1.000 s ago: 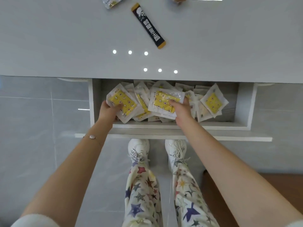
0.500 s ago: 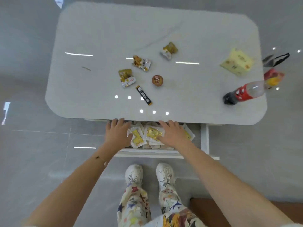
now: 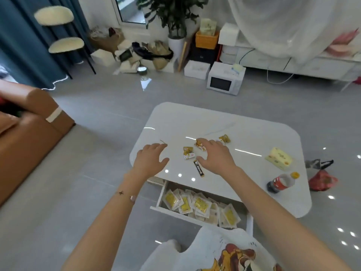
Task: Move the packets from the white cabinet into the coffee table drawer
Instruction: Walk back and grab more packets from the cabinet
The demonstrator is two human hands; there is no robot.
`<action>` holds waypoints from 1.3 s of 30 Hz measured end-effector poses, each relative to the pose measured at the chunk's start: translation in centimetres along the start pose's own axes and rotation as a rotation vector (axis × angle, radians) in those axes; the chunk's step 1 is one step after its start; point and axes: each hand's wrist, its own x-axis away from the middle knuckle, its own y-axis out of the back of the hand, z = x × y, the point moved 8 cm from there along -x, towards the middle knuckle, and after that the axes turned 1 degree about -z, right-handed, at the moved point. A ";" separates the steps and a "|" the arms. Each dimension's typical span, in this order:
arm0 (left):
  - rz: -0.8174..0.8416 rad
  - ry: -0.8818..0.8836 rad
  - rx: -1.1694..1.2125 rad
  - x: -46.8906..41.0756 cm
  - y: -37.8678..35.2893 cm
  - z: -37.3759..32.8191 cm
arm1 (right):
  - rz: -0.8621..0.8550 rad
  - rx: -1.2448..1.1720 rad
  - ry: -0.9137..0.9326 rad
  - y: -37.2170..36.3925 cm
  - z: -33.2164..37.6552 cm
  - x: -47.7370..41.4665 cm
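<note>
Packets [image 3: 197, 204] (white w/ yellow centres) lie heaped in the open drawer [image 3: 160, 194] under the table [image 3: 224, 122], several stacked loosely and overlapping. At the near right corner they ride up against the front rim. Shut the drawer as it is and I'd expect the top ones to catch and crease, or slip out over the front, so flatten the pile first.

Your hands hold nothing. The left hand [image 3: 150, 161] is spread flat, palm down, over the table's near left edge. The right hand [image 3: 216, 157] is spread over the loose snack wrappers [image 3: 188, 152]; can't tell if it touches them or hovers. A careless sweep there could knock the wrappers or the black stick sachet [image 3: 199, 170] off the edge and into the drawer below, mixing them w/ the packets.

The drawer sticks out toward your legs. Step fwd without looking and you'd prob. bump it and jolt the heap.

Further out, the cola bottle [image 3: 281, 182] lies on its side near the table's right edge. A knock to the table might roll it off toward the red bag [image 3: 322, 181] on the floor.

The low white cabinet [image 3: 312, 63] along the far wall (I take it for the source, not certain) is well apart from the table, across glossy floor. An overfull handful carried that far could shed packets on the way.
</note>
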 end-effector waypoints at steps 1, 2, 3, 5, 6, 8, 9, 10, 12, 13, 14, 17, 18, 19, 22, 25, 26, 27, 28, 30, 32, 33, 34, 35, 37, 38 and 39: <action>-0.033 0.019 -0.008 1.0 1.3 0.7 | -0.011 0.009 0.038 0.8 1.4 0.0; -0.062 0.041 -0.016 2.0 2.3 1.4 | -0.017 0.021 0.078 1.4 2.8 -0.2; -0.084 0.070 -0.020 2.9 3.2 2.3 | -0.013 0.036 0.117 1.8 4.3 -0.3; -0.118 0.135 -0.018 5.0 4.7 4.1 | 0.007 0.064 0.188 2.1 7.2 -0.6; -0.135 0.164 -0.016 6.1 5.2 5.0 | 0.011 0.079 0.225 2.0 8.7 -0.5; -0.169 0.219 -0.011 8.6 5.9 6.9 | 0.023 0.103 0.300 1.4 11.6 -0.2; -0.180 0.249 -0.004 9.9 6.0 7.9 | 0.041 0.116 0.335 0.7 13.0 0.1; -0.189 0.283 0.004 11.2 6.0 8.9 | 0.061 0.129 0.367 -0.1 14.3 0.3; -0.194 0.352 0.017 13.6 5.6 11.3 | 0.103 0.150 0.423 -2.1 16.9 0.9; -0.191 0.390 0.021 14.9 5.3 12.6 | 0.131 0.160 0.444 -3.2 18.2 1.2; -0.192 0.426 0.021 16.2 5.1 14.0 | 0.155 0.169 0.465 -4.2 19.5 1.3; -0.206 0.527 0.026 20.3 4.7 18.3 | 0.206 0.189 0.534 -7.2 24.0 1.4; -0.209 0.558 0.031 21.7 4.7 19.8 | 0.224 0.190 0.558 -8.1 25.8 1.3; -0.209 0.590 0.040 23.1 4.7 21.2 | 0.241 0.190 0.582 -9.0 27.6 1.4; -0.245 0.678 0.062 26.8 5.3 25.6 | 0.255 0.193 0.664 -11.2 33.5 1.3; -0.260 0.755 0.079 29.8 5.7 29.9 | 0.253 0.187 0.735 -13.4 39.4 1.1; -0.262 0.777 0.081 30.8 5.9 31.1 | 0.256 0.191 0.753 -14.1 41.4 1.1; -0.263 0.795 0.082 31.6 6.1 32.4 | 0.263 0.200 0.769 -14.8 43.3 1.0; -0.266 0.813 0.079 32.5 6.4 33.7 | 0.267 0.207 0.785 -15.4 45.2 0.9; -0.277 0.854 0.075 34.3 7.0 36.4 | 0.274 0.210 0.821 -16.7 48.9 0.8; -0.294 0.905 0.080 36.1 7.4 39.0 | 0.284 0.204 0.866 -17.8 52.4 0.8; -0.301 0.931 0.083 37.0 7.6 40.1 | 0.299 0.198 0.887 -18.4 54.1 0.8; -0.305 0.958 0.089 37.8 7.7 41.2 | 0.314 0.189 0.906 -19.0 55.5 0.8; -0.309 0.986 0.099 38.5 7.7 42.2 | 0.327 0.182 0.926 -19.6 56.9 0.8; -0.306 1.037 0.130 39.5 7.4 44.1 | 0.351 0.181 0.964 -20.8 59.3 0.6; -0.302 1.062 0.140 39.7 7.4 45.0 | 0.362 0.185 0.983 -21.4 60.5 0.3; -0.299 1.084 0.148 39.8 7.4 46.0 | 0.376 0.192 1.001 -22.1 61.7 -0.1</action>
